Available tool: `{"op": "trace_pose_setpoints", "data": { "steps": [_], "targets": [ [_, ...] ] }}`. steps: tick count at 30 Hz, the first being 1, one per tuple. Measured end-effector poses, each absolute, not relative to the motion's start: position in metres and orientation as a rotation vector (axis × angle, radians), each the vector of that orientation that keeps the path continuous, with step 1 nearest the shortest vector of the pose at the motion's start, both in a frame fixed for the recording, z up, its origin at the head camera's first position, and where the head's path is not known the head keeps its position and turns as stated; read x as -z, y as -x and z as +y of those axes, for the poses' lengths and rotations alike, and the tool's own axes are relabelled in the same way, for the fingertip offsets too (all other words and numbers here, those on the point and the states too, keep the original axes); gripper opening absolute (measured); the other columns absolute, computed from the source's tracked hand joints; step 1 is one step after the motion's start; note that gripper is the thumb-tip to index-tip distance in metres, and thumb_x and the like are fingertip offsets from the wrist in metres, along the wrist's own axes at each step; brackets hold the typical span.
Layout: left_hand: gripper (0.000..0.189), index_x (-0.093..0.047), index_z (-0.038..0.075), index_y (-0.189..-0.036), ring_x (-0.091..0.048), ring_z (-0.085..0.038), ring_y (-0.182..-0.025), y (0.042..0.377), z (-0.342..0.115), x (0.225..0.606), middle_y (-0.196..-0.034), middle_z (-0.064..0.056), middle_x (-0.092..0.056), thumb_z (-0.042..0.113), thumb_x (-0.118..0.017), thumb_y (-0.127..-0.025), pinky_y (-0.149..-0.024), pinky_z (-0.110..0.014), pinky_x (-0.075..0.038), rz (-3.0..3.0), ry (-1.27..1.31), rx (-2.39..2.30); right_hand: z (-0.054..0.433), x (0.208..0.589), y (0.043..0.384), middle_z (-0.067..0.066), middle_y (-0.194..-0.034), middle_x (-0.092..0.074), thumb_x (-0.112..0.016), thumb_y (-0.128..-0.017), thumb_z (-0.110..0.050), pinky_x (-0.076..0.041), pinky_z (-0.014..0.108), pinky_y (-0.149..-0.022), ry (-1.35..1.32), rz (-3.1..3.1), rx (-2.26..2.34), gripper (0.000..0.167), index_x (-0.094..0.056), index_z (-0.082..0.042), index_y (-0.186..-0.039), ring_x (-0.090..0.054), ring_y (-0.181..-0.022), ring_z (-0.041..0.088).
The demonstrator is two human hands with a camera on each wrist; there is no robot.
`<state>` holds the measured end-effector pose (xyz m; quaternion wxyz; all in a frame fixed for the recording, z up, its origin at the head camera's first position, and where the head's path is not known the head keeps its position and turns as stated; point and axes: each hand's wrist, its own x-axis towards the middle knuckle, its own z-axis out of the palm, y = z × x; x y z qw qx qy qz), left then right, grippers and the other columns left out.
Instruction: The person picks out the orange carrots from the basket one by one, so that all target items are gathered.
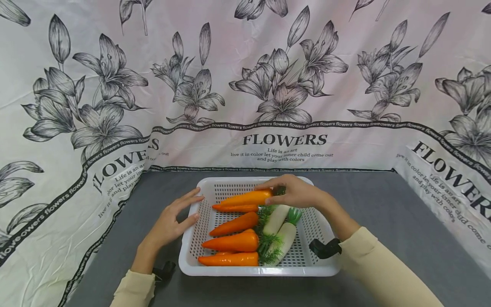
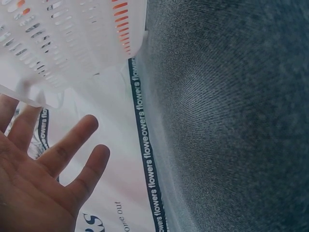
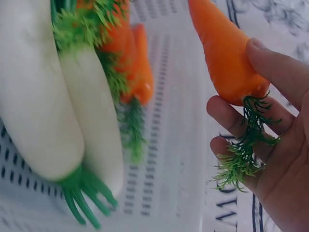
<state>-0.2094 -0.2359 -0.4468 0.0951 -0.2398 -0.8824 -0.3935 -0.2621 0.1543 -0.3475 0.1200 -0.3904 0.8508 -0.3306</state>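
Centrally, between the two hands, a white rectangular perforated plastic basket (image 1: 261, 271) rests on a dark grey cloth-covered table (image 1: 362, 192). It contains at least four glossy orange tapered carrots (image 1: 232, 241) with feathery green tops, laid roughly parallel, their points directed toward the left hand (image 1: 168, 224) and their leafy ends toward the right hand's side. A thin orange strip between the two carrots nearest the person may belong to another, mostly hidden. Two smooth white elongated radishes (image 1: 285, 243) with green stem tops lie side by side within the basket, below the right hand (image 1: 295, 192) and on the person's side of it, touching the carrots' foliage. A further yellow-orange tapered carrot (image 1: 247, 198) is pinched near its broad end between the thumb and fingers of the right hand; its tip points toward the left hand, and its dark green fronds hang against the right palm. As the right wrist view shows, this carrot is raised above the basket's contents; in the head view it appears just beyond the farthest carrot of the row. The left hand is spread, with its fingers extended at the basket rim on its own side, well apart from the pinched carrot; whether every fingertip touches the plastic cannot be told.
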Motion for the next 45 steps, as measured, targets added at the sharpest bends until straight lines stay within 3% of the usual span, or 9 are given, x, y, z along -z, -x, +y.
{"op": "trace_pose_setpoints", "data": {
  "steps": [9, 14, 20, 34, 37, 42, 45],
  "targets": [
    [0.048, -0.059, 0.025, -0.144, -0.041, -0.039, -0.147, 0.207, -0.237, 0.449, -0.163, 0.0, -0.04, 0.028, -0.065, -0.096, -0.109, -0.074, -0.036, -2.624, 0.691, 1.161, 0.192, 0.341, 0.265, 0.003, -0.128, -0.071, -0.073, -0.095, -0.024, -0.054, 0.03, -0.076, 0.94, 2.636, 1.129, 0.047, -0.063, -0.018, -0.14, -0.063, -0.09, 0.019],
    [0.048, -0.059, 0.026, -0.144, -0.04, -0.04, -0.147, 0.204, -0.236, 0.449, -0.164, 0.0, -0.04, 0.03, -0.065, -0.097, -0.108, -0.075, -0.035, -2.63, 0.679, 1.168, 0.216, 0.343, 0.263, 0.008, -0.131, -0.069, -0.072, -0.095, -0.026, -0.056, 0.029, -0.081, 0.779, 2.691, 1.231, 0.049, -0.06, -0.02, -0.143, -0.065, -0.099, 0.021],
    [0.047, -0.059, 0.026, -0.144, -0.041, -0.04, -0.147, 0.204, -0.234, 0.45, -0.163, -0.001, -0.041, 0.028, -0.065, -0.097, -0.109, -0.075, -0.036, -2.624, 0.681, 1.171, 0.247, 0.346, 0.257, 0.012, -0.136, -0.064, -0.07, -0.097, -0.028, -0.055, 0.025, -0.077, 0.592, 2.813, 1.318, 0.051, -0.057, -0.019, -0.146, -0.061, -0.1, 0.024],
    [0.047, -0.06, 0.023, -0.143, -0.041, -0.04, -0.147, 0.208, -0.231, 0.449, -0.163, -0.002, -0.041, 0.028, -0.065, -0.097, -0.109, -0.074, -0.035, -2.619, 0.698, 1.167, 0.299, 0.403, 0.247, 0.023, -0.12, -0.071, -0.071, -0.096, -0.029, -0.051, 0.019, -0.063, 0.282, 3.21, 1.348, 0.051, -0.059, -0.014, -0.144, -0.057, -0.081, -0.002],
    [0.047, -0.06, 0.024, -0.143, -0.041, -0.04, -0.147, 0.208, -0.231, 0.449, -0.163, -0.002, -0.04, 0.028, -0.065, -0.097, -0.109, -0.074, -0.036, -2.617, 0.701, 1.166, 0.303, 0.419, 0.243, 0.025, -0.117, -0.072, -0.073, -0.095, -0.027, -0.051, 0.021, -0.059, 0.188, 3.268, 1.319, 0.05, -0.061, -0.012, -0.142, -0.061, -0.08, 0.005],
    [0.047, -0.059, 0.023, -0.143, -0.041, -0.039, -0.147, 0.207, -0.231, 0.449, -0.163, -0.002, -0.04, 0.027, -0.065, -0.097, -0.109, -0.073, -0.036, -2.609, 0.701, 1.163, 0.304, 0.443, 0.241, 0.028, -0.119, -0.071, -0.074, -0.094, -0.023, -0.05, 0.021, -0.054, 0.069, 3.296, 1.295, 0.05, -0.062, -0.007, -0.139, -0.07, -0.085, 0.033],
    [0.047, -0.06, 0.021, -0.143, -0.041, -0.04, -0.147, 0.206, -0.231, 0.447, -0.163, -0.003, -0.041, 0.027, -0.065, -0.097, -0.109, -0.072, -0.037, -2.608, 0.699, 1.168, 0.304, 0.454, 0.24, 0.03, -0.121, -0.07, -0.075, -0.093, -0.023, -0.049, 0.021, -0.054, 0.006, 3.307, 1.281, 0.05, -0.062, -0.004, -0.138, -0.071, -0.088, 0.04]
  ]
}}
